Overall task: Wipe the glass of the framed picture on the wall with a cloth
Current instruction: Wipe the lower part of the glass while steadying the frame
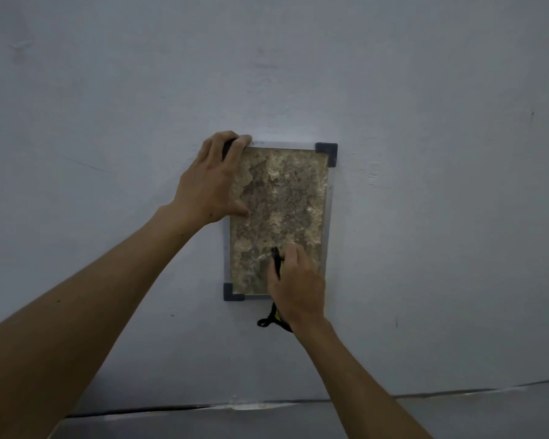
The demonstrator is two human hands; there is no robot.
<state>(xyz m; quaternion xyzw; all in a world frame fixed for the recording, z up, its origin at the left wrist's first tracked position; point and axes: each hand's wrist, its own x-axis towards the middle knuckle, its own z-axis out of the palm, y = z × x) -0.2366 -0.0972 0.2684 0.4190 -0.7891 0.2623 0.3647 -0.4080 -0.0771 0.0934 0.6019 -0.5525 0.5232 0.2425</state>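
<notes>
1. The framed picture (279,221) hangs on a pale wall (425,217), with bare wall on every side of it.
2. The left hand (210,182) grasps the frame's top-left corner: fingers (235,142) curled over the top edge, thumb lying on the glass.
3. The right hand (295,286) presses on the lower right glass, fingers clenched round a dark cloth (276,264).
4. Glass above and left of the right fingers lies uncovered.
5. Both hands hide their frame corners; most of the cloth is hidden, a yellow-marked end hanging below the wrist.
</notes>
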